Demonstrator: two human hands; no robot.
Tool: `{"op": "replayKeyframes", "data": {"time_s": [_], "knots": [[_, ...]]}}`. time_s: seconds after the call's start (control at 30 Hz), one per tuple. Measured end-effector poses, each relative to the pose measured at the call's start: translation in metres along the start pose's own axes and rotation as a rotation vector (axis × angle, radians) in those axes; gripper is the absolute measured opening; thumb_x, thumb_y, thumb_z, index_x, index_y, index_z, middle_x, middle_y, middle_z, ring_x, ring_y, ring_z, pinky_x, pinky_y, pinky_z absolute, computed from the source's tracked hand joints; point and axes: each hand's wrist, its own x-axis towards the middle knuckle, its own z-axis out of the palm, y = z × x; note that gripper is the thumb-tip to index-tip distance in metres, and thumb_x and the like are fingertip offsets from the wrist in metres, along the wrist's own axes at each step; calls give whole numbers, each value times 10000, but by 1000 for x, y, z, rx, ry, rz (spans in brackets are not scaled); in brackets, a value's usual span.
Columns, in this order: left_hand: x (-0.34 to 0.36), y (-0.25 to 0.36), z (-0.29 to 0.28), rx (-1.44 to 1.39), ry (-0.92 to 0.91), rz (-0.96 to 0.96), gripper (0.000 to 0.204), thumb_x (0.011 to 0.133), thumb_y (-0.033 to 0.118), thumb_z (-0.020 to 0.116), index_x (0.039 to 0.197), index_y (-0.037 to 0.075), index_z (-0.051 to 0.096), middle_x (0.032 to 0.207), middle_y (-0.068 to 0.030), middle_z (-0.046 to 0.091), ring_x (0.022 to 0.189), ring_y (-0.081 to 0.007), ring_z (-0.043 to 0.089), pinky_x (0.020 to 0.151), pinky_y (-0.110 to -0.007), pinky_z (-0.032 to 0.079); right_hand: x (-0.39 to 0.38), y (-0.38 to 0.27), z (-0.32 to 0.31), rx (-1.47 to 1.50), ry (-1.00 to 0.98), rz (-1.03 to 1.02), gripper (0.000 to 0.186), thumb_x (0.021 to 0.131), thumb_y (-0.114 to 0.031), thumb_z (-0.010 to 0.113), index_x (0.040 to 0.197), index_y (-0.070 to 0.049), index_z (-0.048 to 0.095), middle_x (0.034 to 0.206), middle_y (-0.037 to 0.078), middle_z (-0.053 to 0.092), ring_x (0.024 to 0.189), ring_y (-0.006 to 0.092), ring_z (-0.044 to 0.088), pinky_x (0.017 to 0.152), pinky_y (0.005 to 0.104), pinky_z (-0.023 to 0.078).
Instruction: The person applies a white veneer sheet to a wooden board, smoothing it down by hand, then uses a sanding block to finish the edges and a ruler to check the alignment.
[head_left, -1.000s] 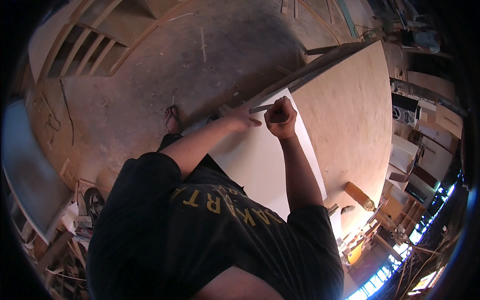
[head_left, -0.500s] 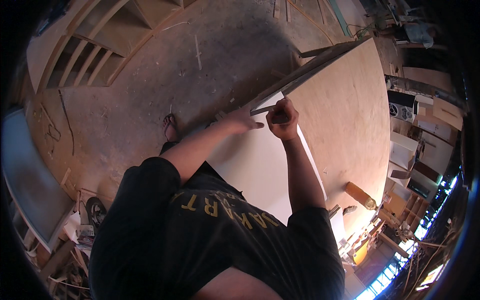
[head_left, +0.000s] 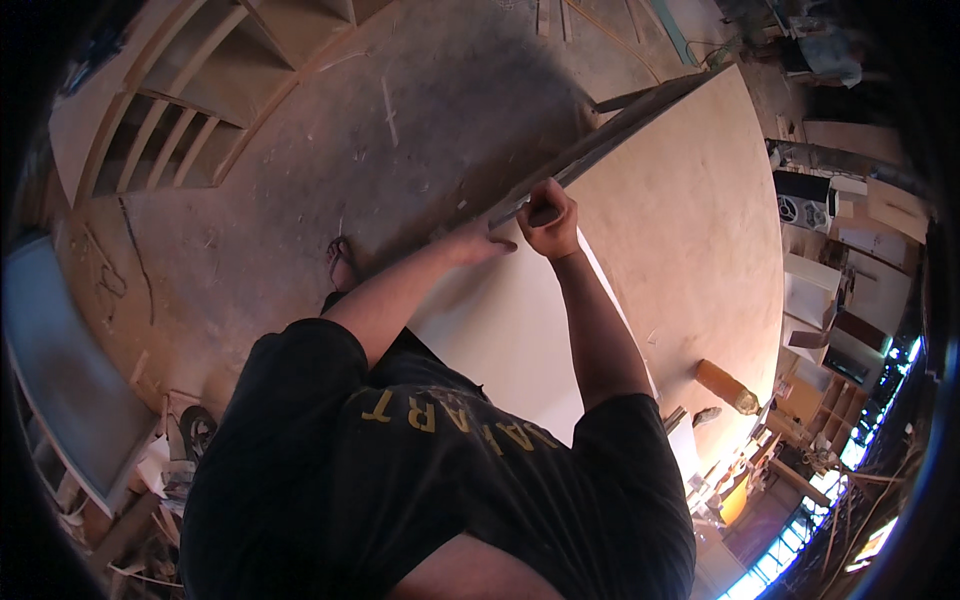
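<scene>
A white sheet lies on a large plywood-topped table, in front of my body. My left hand rests at the sheet's far left edge, thumb spread over the white face; its other fingertips are partly hidden. Close beside it, my right hand is closed in a fist near the sheet's far corner. A thin, narrow bar-like tool sticks out of that fist toward the left hand. Most of it is covered by the fingers, so its kind cannot be made out.
An amber plastic bottle lies on the table at right. A wooden shelf frame stands far left on the floor, a blue-grey panel nearer left. A black speaker and stacked boards are at far right. Another person is at the upper right.
My right fist has moved slightly left and away from me, with the thin tool in it, toward the sheet's far edge. My left hand stays nearly in place at the edge.
</scene>
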Motion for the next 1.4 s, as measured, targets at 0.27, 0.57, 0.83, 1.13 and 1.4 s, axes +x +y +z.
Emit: {"op": "replayKeyframes", "data": {"time_s": [0.27,0.57,0.83,1.13,1.4], "knots": [[12,29,2,88,-29,-79,1033,804,482,845,1535,-66,364,1451,-283,572,1351,-381,565,1127,-417,438,-5,-10,-27,-99,59,-69,211,756,41,673,854,-64,518,782,63,513,667,163,525,620,293,461],[18,31,-2,-31,-51,50,918,839,513,804,1430,-104,467,1380,-289,608,1280,-362,609,1063,-424,473,-2,27,-22,41,121,34,197,720,-6,701,852,-50,561,766,68,570,679,209,581,633,323,484],[23,18,5,-75,-4,12,926,831,456,840,1435,-118,436,1352,-289,617,1291,-365,602,1066,-423,471,9,5,-27,-11,-9,90,216,732,-8,737,895,-50,602,764,68,566,755,206,657,698,313,531],[47,29,6,-54,-54,8,1002,815,465,849,1529,-69,394,1485,-290,538,1382,-373,535,1132,-420,433,4,11,-36,5,99,27,183,735,28,675,868,-42,572,773,80,549,695,219,579,625,325,489],[67,2,21,-155,-36,193,842,864,393,809,1499,-40,466,1429,-234,603,1335,-309,566,1115,-407,440,17,40,-29,-59,77,44,168,717,-10,661,846,-52,562,728,87,549,650,214,572,613,328,480]]}}
